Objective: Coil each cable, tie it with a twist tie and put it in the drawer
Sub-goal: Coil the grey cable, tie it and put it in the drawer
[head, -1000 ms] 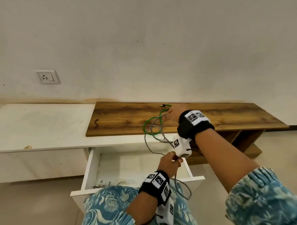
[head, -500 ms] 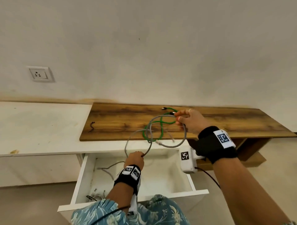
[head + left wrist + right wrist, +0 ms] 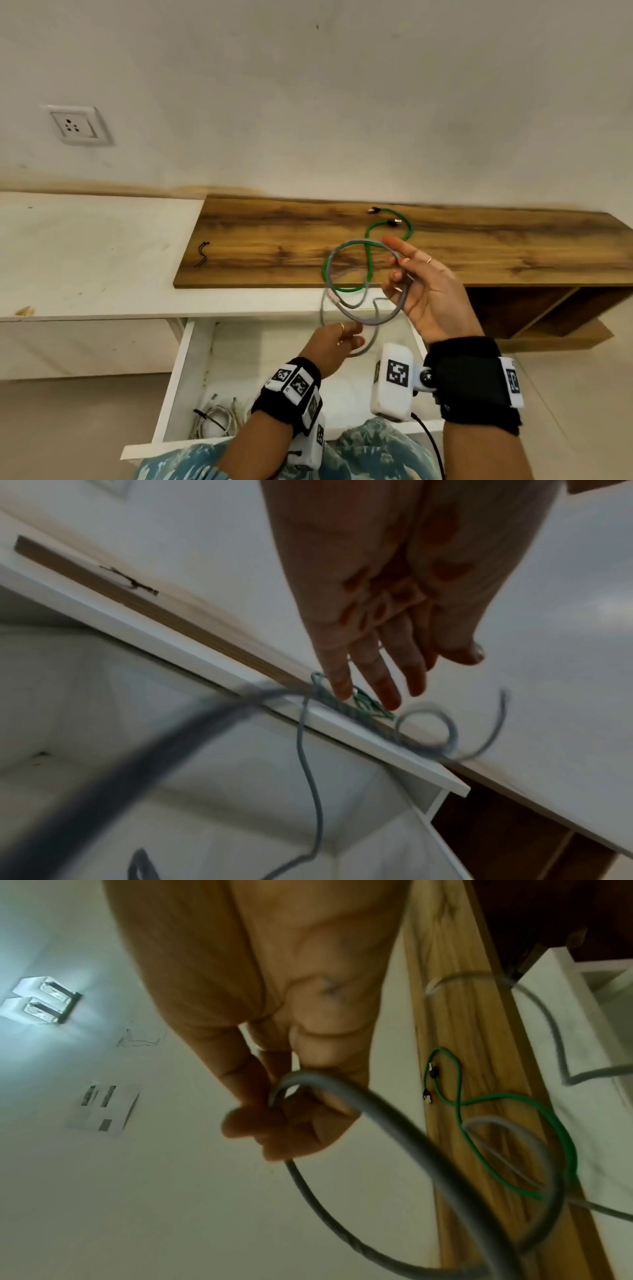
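Observation:
My right hand (image 3: pixel 397 263) is raised palm-up over the front edge of the wooden board (image 3: pixel 274 240) and pinches a loop of the grey cable (image 3: pixel 328 274) between thumb and curled fingers; the right wrist view shows the same grip (image 3: pixel 274 1118) on the grey cable (image 3: pixel 394 1123). Below it my left hand (image 3: pixel 349 337) is over the open white drawer (image 3: pixel 178 377), fingers straight in the left wrist view (image 3: pixel 377 691), beside the cable's hanging tail (image 3: pixel 308 764). A green cable (image 3: pixel 409 229) lies loose on the board. A black twist tie (image 3: pixel 202 253) lies on the board's left end.
A tied white cable coil (image 3: pixel 214 419) lies in the drawer's front left corner. A white counter (image 3: pixel 85 257) extends left of the board. A wall socket (image 3: pixel 75 125) is at upper left. Dark open shelving (image 3: pixel 548 308) sits under the board at right.
My right hand turned palm-up and drew back from the board with the grey loop. My left hand rose from the drawer toward the loop and its fingers straightened off the cable.

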Available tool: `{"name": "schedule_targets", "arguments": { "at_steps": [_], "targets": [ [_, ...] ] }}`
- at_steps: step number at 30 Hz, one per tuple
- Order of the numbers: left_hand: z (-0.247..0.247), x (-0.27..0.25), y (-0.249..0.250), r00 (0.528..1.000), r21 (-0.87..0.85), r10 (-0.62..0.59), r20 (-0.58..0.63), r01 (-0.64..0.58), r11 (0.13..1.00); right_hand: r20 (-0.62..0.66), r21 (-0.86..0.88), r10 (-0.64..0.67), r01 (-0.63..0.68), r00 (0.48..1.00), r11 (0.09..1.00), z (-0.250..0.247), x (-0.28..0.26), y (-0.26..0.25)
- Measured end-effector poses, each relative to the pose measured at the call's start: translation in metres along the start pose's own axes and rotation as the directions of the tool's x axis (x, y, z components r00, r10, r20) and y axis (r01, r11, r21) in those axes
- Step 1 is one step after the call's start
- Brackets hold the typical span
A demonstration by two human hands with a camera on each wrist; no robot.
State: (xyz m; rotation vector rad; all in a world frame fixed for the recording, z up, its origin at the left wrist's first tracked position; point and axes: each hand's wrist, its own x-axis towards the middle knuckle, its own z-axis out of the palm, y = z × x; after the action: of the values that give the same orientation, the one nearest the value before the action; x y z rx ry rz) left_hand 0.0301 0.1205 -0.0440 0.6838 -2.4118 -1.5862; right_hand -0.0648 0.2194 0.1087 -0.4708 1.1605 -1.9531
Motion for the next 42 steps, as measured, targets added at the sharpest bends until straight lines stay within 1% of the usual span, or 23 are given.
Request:
{"name": "schedule_targets", "arguments": {
  "at_steps": [2, 4, 7, 10, 11, 13, 15, 16, 17, 18, 20, 22, 24, 26, 27, 28, 30, 32, 34, 37, 38, 40, 42],
  "targets": [
    [-0.011, -0.001, -0.006, 0.992, 0.005, -0.025, -0.125, 0.026, 1.000, 0.039, -0.071, -0.016, 0.019, 0.999, 0.997, -0.004, 0.003, 0.007],
    [-0.030, -0.003, -0.011, 0.967, -0.156, -0.126, -0.221, 0.092, 0.983, 0.059, -0.162, -0.008, 0.017, 0.998, 0.987, -0.009, 0.008, 0.019],
    [-0.060, -0.012, -0.001, 0.950, -0.584, -0.284, -0.131, 0.158, 0.796, 0.066, -0.184, -0.006, 0.018, 0.998, 0.983, -0.015, 0.016, 0.046],
    [-0.076, -0.017, 0.014, 0.951, -0.738, -0.307, -0.046, 0.174, 0.652, 0.046, -0.098, -0.050, 0.055, 0.998, 0.994, -0.018, 0.026, 0.069],
    [-0.079, -0.015, 0.013, 0.933, -0.754, -0.350, -0.078, 0.175, 0.634, 0.043, -0.102, -0.066, 0.070, 0.997, 0.992, -0.018, 0.029, 0.073],
    [-0.082, -0.009, 0.005, 0.857, -0.738, -0.464, -0.226, 0.160, 0.656, 0.041, -0.147, -0.101, 0.106, 0.994, 0.983, -0.019, 0.033, 0.075],
    [-0.087, -0.003, -0.007, 0.771, -0.699, -0.506, -0.386, 0.113, 0.706, 0.041, -0.192, -0.137, 0.142, 0.990, 0.971, -0.021, 0.037, 0.074],
    [-0.090, -0.001, -0.009, 0.750, -0.697, -0.504, -0.429, 0.079, 0.712, 0.041, -0.221, -0.155, 0.160, 0.987, 0.962, -0.023, 0.039, 0.075],
    [-0.091, -0.001, -0.010, 0.754, -0.701, -0.490, -0.438, 0.054, 0.711, 0.034, -0.258, -0.168, 0.172, 0.985, 0.951, -0.023, 0.040, 0.075],
    [-0.092, -0.003, -0.008, 0.785, -0.709, -0.464, -0.411, 0.045, 0.704, 0.027, -0.305, -0.180, 0.179, 0.983, 0.935, -0.023, 0.042, 0.077],
    [-0.090, -0.006, 0.000, 0.895, -0.702, -0.364, -0.258, 0.085, 0.707, 0.052, -0.415, -0.185, 0.190, 0.981, 0.890, -0.019, 0.044, 0.083],
    [-0.082, -0.008, 0.005, 0.964, -0.654, -0.248, -0.090, 0.131, 0.746, 0.133, -0.557, -0.183, 0.226, 0.974, 0.800, -0.014, 0.045, 0.095],
    [-0.072, -0.008, 0.006, 0.979, -0.674, -0.200, -0.029, 0.129, 0.728, 0.246, -0.709, -0.162, 0.292, 0.956, 0.642, -0.010, 0.046, 0.111],
    [-0.069, -0.007, 0.005, 0.963, -0.688, -0.264, -0.052, 0.157, 0.709, 0.359, -0.790, -0.100, 0.359, 0.928, 0.497, -0.007, 0.046, 0.124],
    [-0.069, -0.007, 0.005, 0.952, -0.683, -0.296, -0.079, 0.164, 0.711, 0.374, -0.791, -0.085, 0.365, 0.924, 0.491, -0.007, 0.046, 0.126],
    [-0.071, -0.007, 0.005, 0.949, -0.687, -0.300, -0.096, 0.155, 0.710, 0.357, -0.764, -0.103, 0.354, 0.928, 0.539, -0.010, 0.046, 0.125],
    [-0.077, -0.005, 0.004, 0.959, -0.720, -0.267, -0.098, 0.117, 0.684, 0.206, -0.676, -0.202, 0.288, 0.958, 0.679, -0.020, 0.049, 0.119],
    [-0.084, -0.003, 0.003, 0.965, -0.804, -0.247, -0.086, 0.080, 0.590, 0.027, -0.707, -0.247, 0.193, 0.969, 0.680, -0.035, 0.054, 0.113],
    [-0.093, -0.001, 0.004, 0.971, -0.894, -0.236, -0.037, 0.073, 0.441, -0.009, -0.840, -0.120, 0.057, 0.993, 0.540, -0.046, 0.058, 0.115],
    [-0.102, -0.001, 0.003, 0.990, -0.972, -0.143, 0.007, 0.040, 0.232, 0.102, -0.995, 0.179, 0.101, 0.979, 0.011, -0.050, 0.059, 0.135],
    [-0.106, 0.000, -0.001, 0.993, -0.986, -0.120, -0.007, 0.013, 0.165, 0.112, -0.987, 0.253, 0.137, 0.961, -0.084, -0.047, 0.059, 0.141],
    [-0.115, -0.001, -0.012, 0.990, -0.995, -0.107, -0.087, -0.082, 0.049, 0.150, -0.977, 0.308, 0.189, 0.939, -0.101, -0.042, 0.059, 0.143],
    [-0.124, -0.002, -0.024, 0.973, -0.981, -0.130, -0.189, -0.192, -0.007, 0.204, -0.966, 0.289, 0.240, 0.935, -0.098, -0.041, 0.058, 0.137]
  ]
}}
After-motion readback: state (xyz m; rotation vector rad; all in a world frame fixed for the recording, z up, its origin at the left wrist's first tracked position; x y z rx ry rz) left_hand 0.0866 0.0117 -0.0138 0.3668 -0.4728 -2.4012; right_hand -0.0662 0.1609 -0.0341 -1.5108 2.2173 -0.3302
